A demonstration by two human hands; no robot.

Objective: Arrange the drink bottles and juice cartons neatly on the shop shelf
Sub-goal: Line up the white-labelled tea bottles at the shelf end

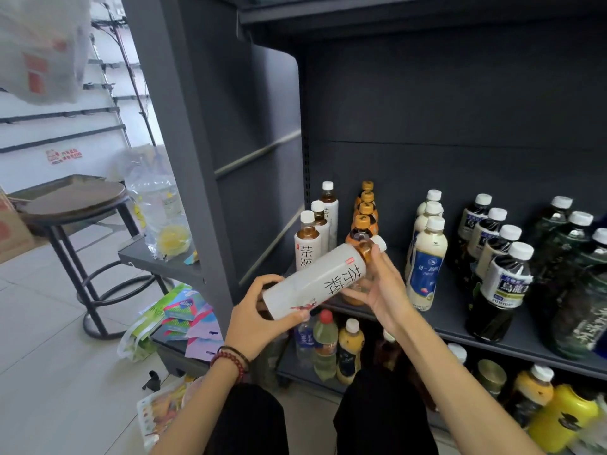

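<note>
1 white-labelled tea bottle (315, 280), tilted, cap up-right, between both hands. Left hand (259, 310) grips its base; right hand (381, 284) grasps its neck end. 3 matching bottles (307, 247) stand on shelf (453, 320) just beyond.

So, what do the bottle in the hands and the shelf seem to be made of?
The held bottle: probably clear plastic, brown drink shows near the neck, under a matte white printed sleeve. The shelf: apparently metal painted matte dark grey, with a thin board and a perforated upright.
</note>
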